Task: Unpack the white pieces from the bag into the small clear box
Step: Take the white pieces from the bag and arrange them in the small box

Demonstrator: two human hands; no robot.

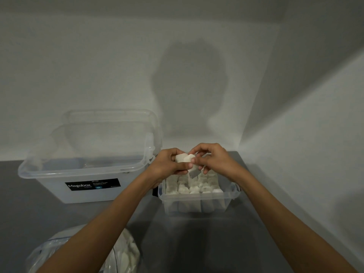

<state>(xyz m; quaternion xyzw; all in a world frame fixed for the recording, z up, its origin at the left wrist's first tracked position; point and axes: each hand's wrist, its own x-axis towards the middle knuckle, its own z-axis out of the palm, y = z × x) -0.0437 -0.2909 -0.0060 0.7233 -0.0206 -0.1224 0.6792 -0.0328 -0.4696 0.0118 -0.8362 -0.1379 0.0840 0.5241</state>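
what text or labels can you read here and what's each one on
"Megabox": black label on the front of the big clear box.
"12L": small blue patch on the same label.
Small white lines on the label: too blurred to read.
Small box, bag, white pieces: no text seen.

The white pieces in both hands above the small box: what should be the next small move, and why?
Probably lower one white piece with the right hand into the small clear box. Both hands hold pieces just above it, the left hand gripping others, and the box already holds upright rows.
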